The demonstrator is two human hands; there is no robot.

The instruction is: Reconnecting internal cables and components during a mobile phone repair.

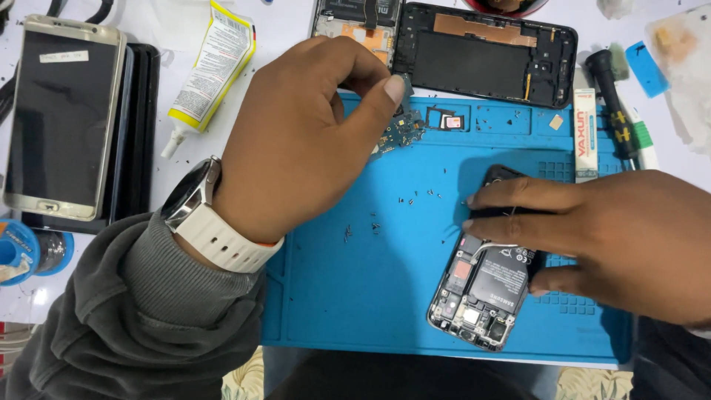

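My left hand (304, 141), with a white-strapped watch on the wrist, pinches a small circuit board (400, 132) between thumb and fingers over the upper part of the blue work mat (355, 289). My right hand (600, 230) presses flat on an opened phone (485, 292) lying back-up on the mat's right side, its battery and inner parts exposed. Several tiny screws (374, 222) lie scattered on the mat between the two hands.
A black phone frame (485, 52) and another opened phone (355, 18) lie beyond the mat. A gold phone (63, 118) rests on a dark stack at left, by a yellow-and-white glue tube (211, 70). A screwdriver (615, 111) and a white tube (585, 133) sit at right.
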